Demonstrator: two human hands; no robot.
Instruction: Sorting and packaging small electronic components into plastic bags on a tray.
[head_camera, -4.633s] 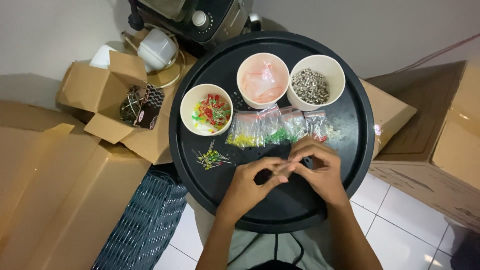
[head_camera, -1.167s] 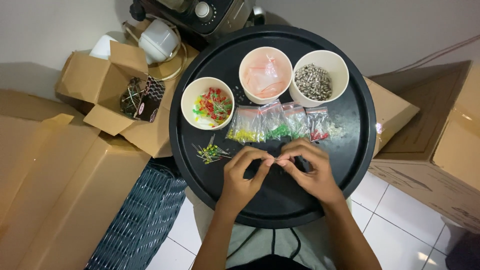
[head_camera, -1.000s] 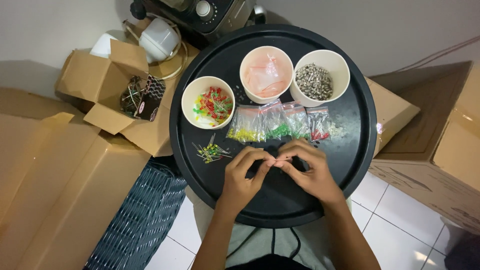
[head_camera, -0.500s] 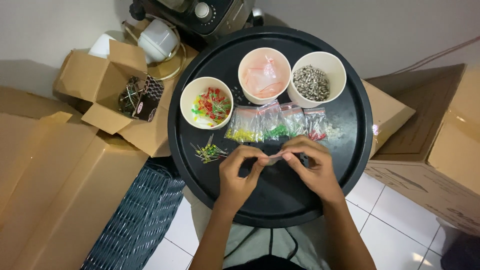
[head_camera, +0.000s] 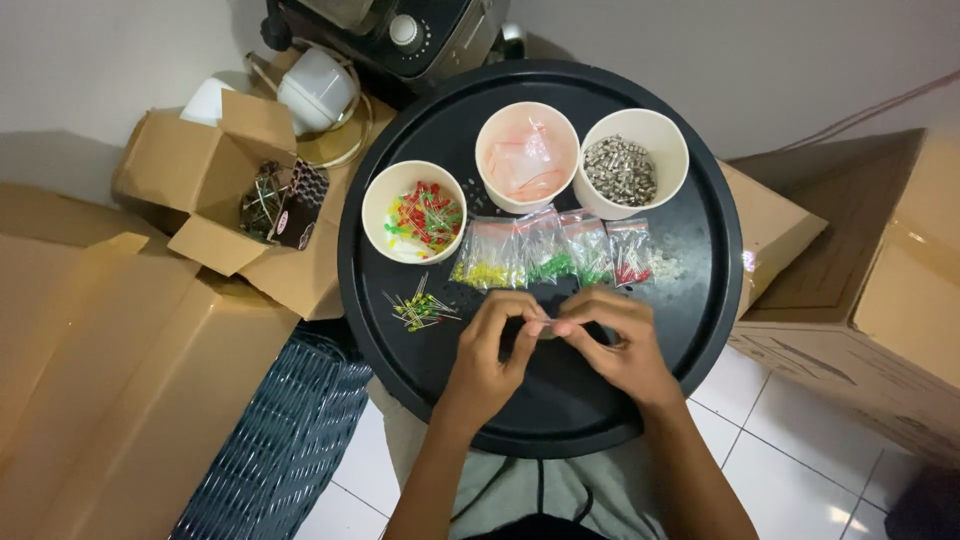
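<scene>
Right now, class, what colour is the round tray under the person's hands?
Black; the round tray shows best in the head view.

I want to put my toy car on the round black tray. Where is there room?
The tray is bare along its right edge beside the right hand, and at the near rim below the left hand. The far half is crowded: three cups, small bags and loose pieces.

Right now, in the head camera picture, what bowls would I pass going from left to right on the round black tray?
Bowl of colourful bits → bowl of clear little bags → bowl of grey metal bits.
</scene>
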